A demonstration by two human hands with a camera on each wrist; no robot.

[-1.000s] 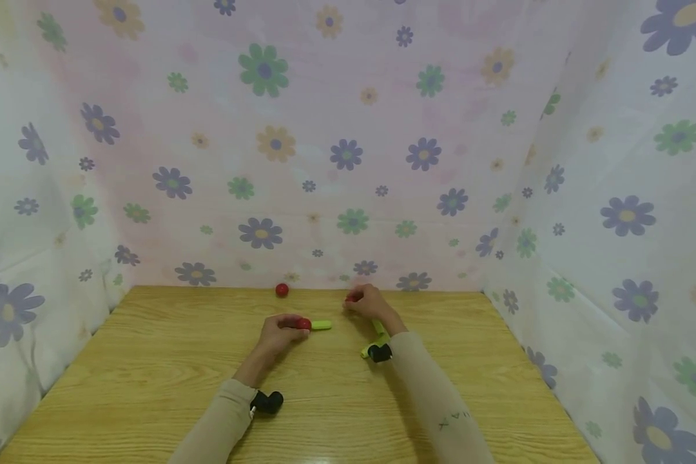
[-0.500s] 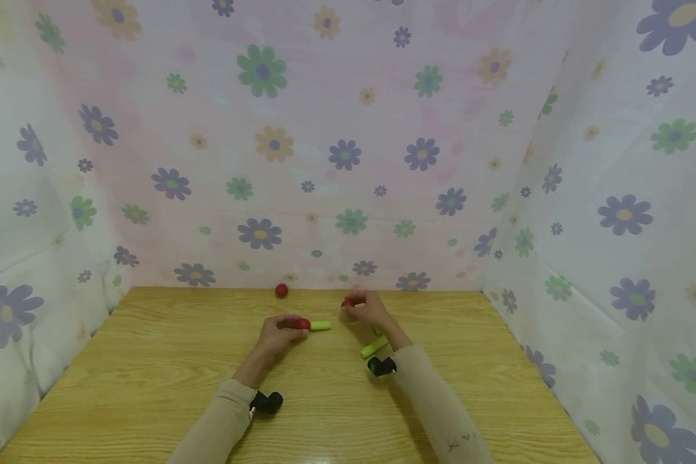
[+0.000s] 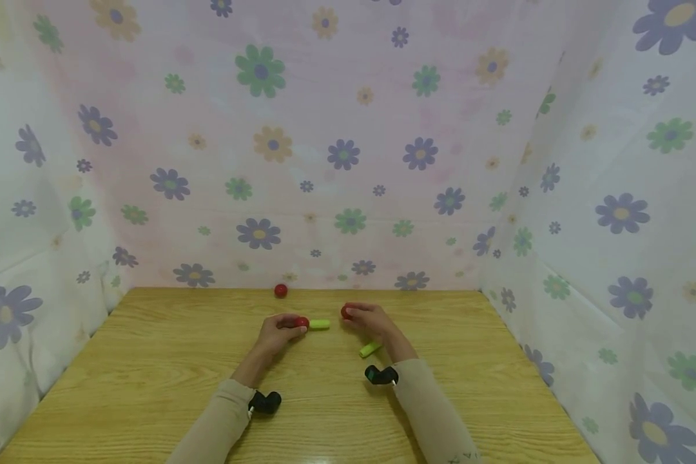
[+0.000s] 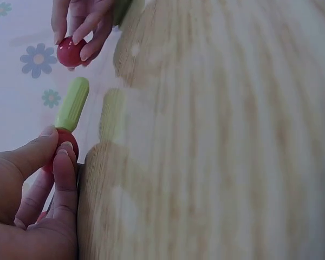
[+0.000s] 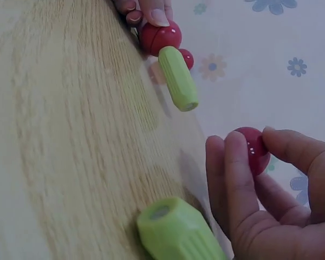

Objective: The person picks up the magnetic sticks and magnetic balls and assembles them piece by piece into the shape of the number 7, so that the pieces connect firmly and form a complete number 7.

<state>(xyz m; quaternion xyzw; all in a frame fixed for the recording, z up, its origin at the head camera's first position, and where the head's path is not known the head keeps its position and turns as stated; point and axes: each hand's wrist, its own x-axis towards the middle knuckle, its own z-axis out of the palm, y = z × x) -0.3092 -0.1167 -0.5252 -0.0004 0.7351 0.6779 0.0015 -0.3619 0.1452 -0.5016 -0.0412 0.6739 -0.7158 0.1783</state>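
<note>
Thumb and fingers of my left hand [image 3: 274,338] pinch a red ball [image 4: 69,136]. A light green ribbed rod [image 4: 73,104] extends from that ball toward the right; its free end shows a grey tip in the right wrist view. My right hand [image 3: 378,324] holds a second red ball [image 5: 255,151] between thumb and fingertips, with small white marks on its surface. A gap separates this ball from the rod's free end. Below the right hand, another green rod [image 5: 179,230] lies on the table, partly hidden by the hand and wrist in the head view.
One more red ball [image 3: 281,290] rests near the back edge of the wood-grain table [image 3: 319,412]. Flower-printed cloth [image 3: 348,187] hangs behind the table and along both sides. A black wrist camera [image 3: 265,403] is strapped to the left forearm, another [image 3: 381,374] to the right.
My right hand has come toward the front of the table with its red ball, now level with the left hand's rod. The left hand has stayed in place, still pinching its ball.
</note>
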